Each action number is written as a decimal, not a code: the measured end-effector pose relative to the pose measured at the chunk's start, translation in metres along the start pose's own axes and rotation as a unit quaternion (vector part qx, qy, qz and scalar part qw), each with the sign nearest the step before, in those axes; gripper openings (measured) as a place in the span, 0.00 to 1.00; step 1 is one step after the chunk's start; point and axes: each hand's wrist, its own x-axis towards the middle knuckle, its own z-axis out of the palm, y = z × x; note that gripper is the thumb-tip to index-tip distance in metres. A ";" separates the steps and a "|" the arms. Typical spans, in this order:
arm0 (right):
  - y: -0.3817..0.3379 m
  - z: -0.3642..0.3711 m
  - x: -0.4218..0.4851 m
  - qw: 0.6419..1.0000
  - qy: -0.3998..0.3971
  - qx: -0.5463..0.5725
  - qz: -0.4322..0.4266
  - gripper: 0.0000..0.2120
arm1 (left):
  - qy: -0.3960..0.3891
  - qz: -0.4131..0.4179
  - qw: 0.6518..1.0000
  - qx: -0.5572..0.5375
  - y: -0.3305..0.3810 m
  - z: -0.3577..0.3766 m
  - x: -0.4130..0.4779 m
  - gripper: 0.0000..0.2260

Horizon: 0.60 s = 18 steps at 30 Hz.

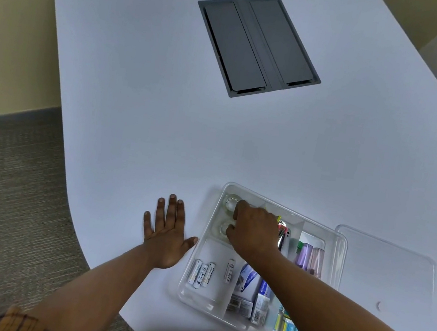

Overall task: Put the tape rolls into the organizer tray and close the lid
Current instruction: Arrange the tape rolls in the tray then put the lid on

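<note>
Now right hand (254, 232) on tape rolls (230, 203)

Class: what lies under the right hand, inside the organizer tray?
Two clear tape rolls show in the organizer tray beneath the right hand. Their right parts are covered.

1. You look down on a white table (141, 104) with a curved edge; take it as your landmark.
2. A dark grey hatch panel (258, 46) with two flaps sits flush in the table's far part.
3. Left of the table, grey carpet (1, 205) meets a grey baseboard (7, 119).
4. Beyond the table's far-left corner stands a pale yellow wall (12, 24).
</note>
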 end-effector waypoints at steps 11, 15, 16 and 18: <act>0.023 -0.004 -0.001 0.996 -0.036 -0.080 -0.009 0.07 | -0.004 -0.004 1.000 -0.003 0.003 -0.002 -0.002 0.38; 0.018 -0.001 -0.003 0.994 -0.059 -0.089 -0.015 0.08 | -0.004 -0.003 1.000 -0.002 0.003 -0.002 -0.002 0.39; 0.017 -0.001 -0.004 0.995 -0.059 -0.081 -0.012 0.08 | -0.004 -0.003 1.000 -0.001 0.002 -0.001 -0.001 0.39; 0.014 -0.002 -0.007 0.996 -0.067 -0.067 -0.004 0.10 | -0.003 -0.003 1.000 0.001 0.002 -0.001 -0.001 0.39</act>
